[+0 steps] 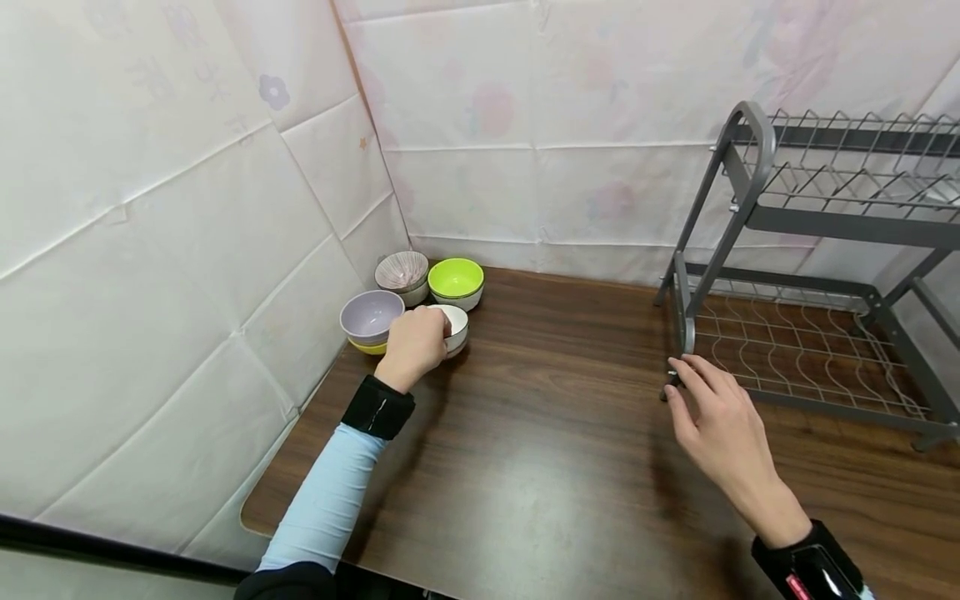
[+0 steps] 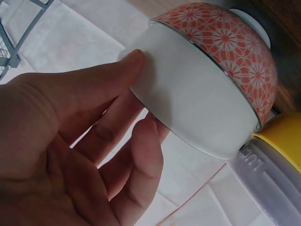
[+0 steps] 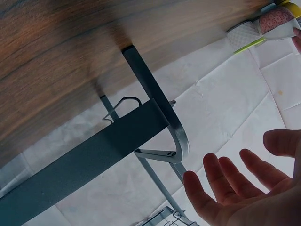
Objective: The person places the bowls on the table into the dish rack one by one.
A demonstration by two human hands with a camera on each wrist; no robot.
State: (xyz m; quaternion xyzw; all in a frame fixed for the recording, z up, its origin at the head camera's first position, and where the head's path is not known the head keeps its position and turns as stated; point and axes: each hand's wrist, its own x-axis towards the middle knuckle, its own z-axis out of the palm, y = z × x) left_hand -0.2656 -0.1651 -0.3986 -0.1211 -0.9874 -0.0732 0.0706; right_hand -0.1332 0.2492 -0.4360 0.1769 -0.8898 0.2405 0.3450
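Observation:
My left hand (image 1: 415,342) pinches the rim of a white bowl (image 2: 193,89) between thumb and fingers. That bowl sits in a red flower-patterned bowl (image 2: 230,42), upside down as the left wrist view shows them. Close by on the left, a lilac bowl (image 1: 372,315) is stacked on a yellow bowl (image 1: 367,347). Behind stand a striped bowl (image 1: 402,270) on another bowl, and a lime-green bowl (image 1: 456,277) on a pale one. My right hand (image 1: 726,425) holds nothing, its fingers spread loosely beside the grey rack's front left corner.
A two-tier grey metal dish rack (image 1: 847,223) with wire shelves stands at the right. The dark wooden table (image 1: 525,442) has a rounded left front corner. White patterned sheets (image 1: 480,125) hang behind and to the left, close to the bowls.

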